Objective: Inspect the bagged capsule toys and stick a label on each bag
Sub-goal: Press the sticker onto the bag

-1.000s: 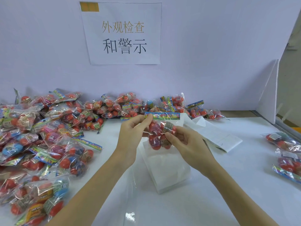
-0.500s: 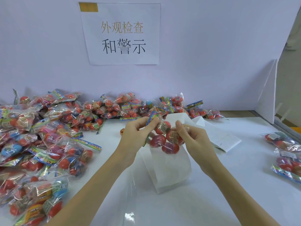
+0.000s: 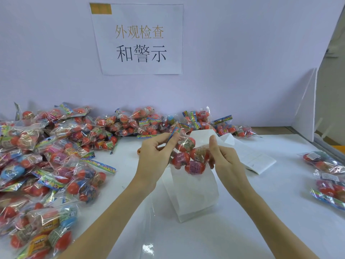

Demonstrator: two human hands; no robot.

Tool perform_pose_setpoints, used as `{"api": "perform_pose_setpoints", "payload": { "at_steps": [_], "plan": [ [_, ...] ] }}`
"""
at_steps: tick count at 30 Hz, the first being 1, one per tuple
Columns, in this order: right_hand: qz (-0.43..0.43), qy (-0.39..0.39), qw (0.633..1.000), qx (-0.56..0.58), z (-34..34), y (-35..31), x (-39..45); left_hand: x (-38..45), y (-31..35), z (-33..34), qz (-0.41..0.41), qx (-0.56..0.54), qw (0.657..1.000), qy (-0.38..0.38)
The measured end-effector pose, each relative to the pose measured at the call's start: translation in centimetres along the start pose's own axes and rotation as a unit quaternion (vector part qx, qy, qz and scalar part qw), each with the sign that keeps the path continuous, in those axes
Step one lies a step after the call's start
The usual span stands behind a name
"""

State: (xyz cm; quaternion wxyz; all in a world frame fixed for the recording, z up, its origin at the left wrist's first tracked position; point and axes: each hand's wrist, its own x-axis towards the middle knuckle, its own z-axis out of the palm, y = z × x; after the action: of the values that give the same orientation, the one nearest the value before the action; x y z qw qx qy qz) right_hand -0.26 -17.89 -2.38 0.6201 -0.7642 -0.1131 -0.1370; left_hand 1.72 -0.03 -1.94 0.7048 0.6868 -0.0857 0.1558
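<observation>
A bag of capsule toys (image 3: 188,156) is held above the white table (image 3: 261,212), pinched at its top by the left hand (image 3: 155,156) and gripped at its side by the right hand (image 3: 224,161). Behind, more bags (image 3: 56,146) are heaped.

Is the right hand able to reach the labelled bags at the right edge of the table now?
Probably not at once: the right hand grips the held bag. The table toward the labelled bags looks unobstructed.
</observation>
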Motion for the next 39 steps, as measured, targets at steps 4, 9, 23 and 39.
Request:
{"api": "perform_pose_setpoints", "payload": {
  "at_steps": [4,9,23,39],
  "plan": [
    [0.02,-0.088,0.994,0.055,0.0,-0.1,0.1,0.5,-0.5,-0.5,0.011,-0.002,0.999,0.039],
    [0.05,-0.042,0.995,0.075,0.0,0.9,0.6,0.7,-0.9,-0.6,0.026,0.044,0.999,0.009],
    [0.045,-0.072,0.992,0.096,-0.1,1.0,0.5,1.2,-0.8,-1.5,0.017,0.071,0.996,0.057],
    [-0.078,0.08,0.993,-0.045,-0.1,1.0,0.5,1.0,0.3,-1.3,-0.028,-0.054,0.997,-0.046]
  ]
}}
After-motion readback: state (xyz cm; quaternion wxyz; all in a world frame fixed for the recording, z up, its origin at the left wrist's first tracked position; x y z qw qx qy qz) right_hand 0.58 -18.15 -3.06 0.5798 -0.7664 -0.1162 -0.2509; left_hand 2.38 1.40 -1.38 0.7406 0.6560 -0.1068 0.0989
